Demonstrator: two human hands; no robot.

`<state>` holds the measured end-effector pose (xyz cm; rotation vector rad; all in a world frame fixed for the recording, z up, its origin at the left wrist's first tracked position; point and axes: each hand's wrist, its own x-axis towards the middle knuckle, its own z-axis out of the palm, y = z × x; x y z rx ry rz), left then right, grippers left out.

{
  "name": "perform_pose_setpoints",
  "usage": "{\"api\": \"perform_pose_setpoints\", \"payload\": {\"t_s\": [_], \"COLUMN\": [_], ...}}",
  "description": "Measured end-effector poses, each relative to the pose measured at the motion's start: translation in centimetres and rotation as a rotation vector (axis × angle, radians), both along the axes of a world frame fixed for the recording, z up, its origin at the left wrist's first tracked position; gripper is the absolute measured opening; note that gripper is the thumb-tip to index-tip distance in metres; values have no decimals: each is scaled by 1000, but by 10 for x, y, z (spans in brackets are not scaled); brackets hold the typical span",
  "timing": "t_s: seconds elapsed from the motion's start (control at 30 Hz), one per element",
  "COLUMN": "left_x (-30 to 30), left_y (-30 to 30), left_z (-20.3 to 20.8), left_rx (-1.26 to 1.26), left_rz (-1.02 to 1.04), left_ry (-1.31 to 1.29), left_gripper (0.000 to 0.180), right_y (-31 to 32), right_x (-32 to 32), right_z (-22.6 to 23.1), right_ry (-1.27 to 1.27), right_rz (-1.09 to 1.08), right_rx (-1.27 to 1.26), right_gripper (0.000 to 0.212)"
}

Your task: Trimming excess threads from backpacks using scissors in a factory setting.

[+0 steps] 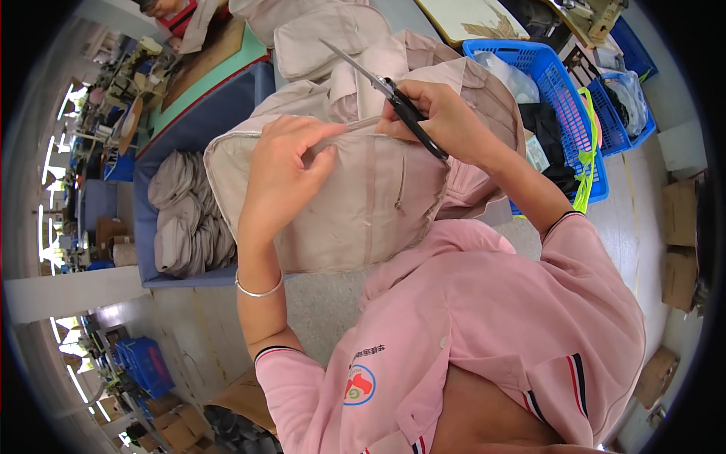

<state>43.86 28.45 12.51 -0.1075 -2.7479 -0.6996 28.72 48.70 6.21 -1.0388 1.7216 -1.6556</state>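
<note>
A beige fabric bag (340,204) with seams and a short zipper (401,185) lies in front of me. My left hand (281,174) rests against its upper left part, thumb and index finger apart; the tips of its other fingers are hidden. Black-handled scissors (408,117) are in my right hand (439,121), their blades pointing up and left, away from me. The fingertips of that hand also touch the bag's upper edge, and whether they pinch the cloth I cannot tell. More beige bags (321,38) are heaped just beyond.
To the left, a blue-grey bin (204,94) contains stacked beige pieces (189,219). A blue plastic basket (563,76) with plastic bags and dark cloth stands at right, a yellow-green strap (586,151) over its side. Another person (178,15) is at the far left, by a green-edged table (181,98).
</note>
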Motion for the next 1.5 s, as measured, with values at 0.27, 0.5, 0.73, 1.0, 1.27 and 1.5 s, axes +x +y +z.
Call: {"api": "perform_pose_setpoints", "payload": {"t_s": [0.27,0.5,0.73,1.0,1.27,1.5], "left_x": [-16,-19,-18,-18,-19,-9], "left_y": [14,17,26,28,2,-7], "left_z": [1,-12,-30,-33,-15,-19], "left_rx": [66,-82,-251,70,-15,10], "left_rz": [30,-157,-159,28,-66,5], "left_ry": [-127,12,210,-96,-64,-70], "left_gripper": [19,20,8,14,13,15], "right_y": [4,3,5,7,19,56], "right_x": [1,2,3,5,1,-11], "right_z": [1,-11,-16,-28,-30,-25], "right_ry": [-154,-175,-287,-211,-226,405], "right_rz": [-1,5,53,41,41,-24], "right_rx": [-57,-80,-53,-44,6,351], "right_gripper": [20,20,22,24,25,45]}}
